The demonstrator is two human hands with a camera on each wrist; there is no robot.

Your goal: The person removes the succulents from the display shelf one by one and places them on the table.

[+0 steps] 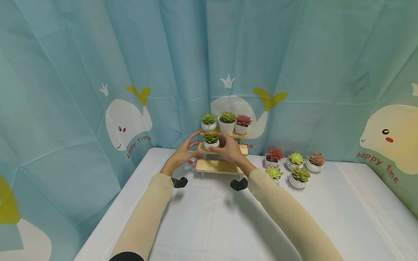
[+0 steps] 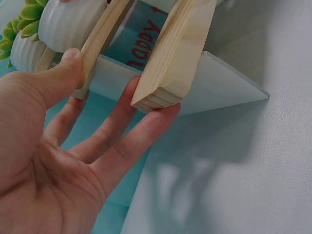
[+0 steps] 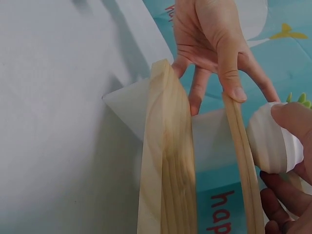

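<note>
A three-tier wooden plant stand (image 1: pixel 219 166) with pale side panels stands at the back of the table. My right hand (image 1: pixel 231 148) pinches a white ribbed pot (image 3: pixel 275 139) with a green succulent (image 1: pixel 211 136) at the left end of the middle tier. The thumb of my left hand (image 1: pixel 183 155) presses the end of that tier, and its fingers touch the board ends, holding the stand (image 2: pixel 170 63) at its left side. On the top tier sit a small green succulent (image 1: pixel 208 119), a larger green one (image 1: pixel 227 121) and a red one (image 1: pixel 243 124).
Several more potted succulents cluster right of the stand, among them a red one (image 1: pixel 275 155) and a green one (image 1: pixel 299 177). A blue curtain (image 1: pixel 183 54) with whale prints hangs behind the white-covered table (image 1: pixel 202 224).
</note>
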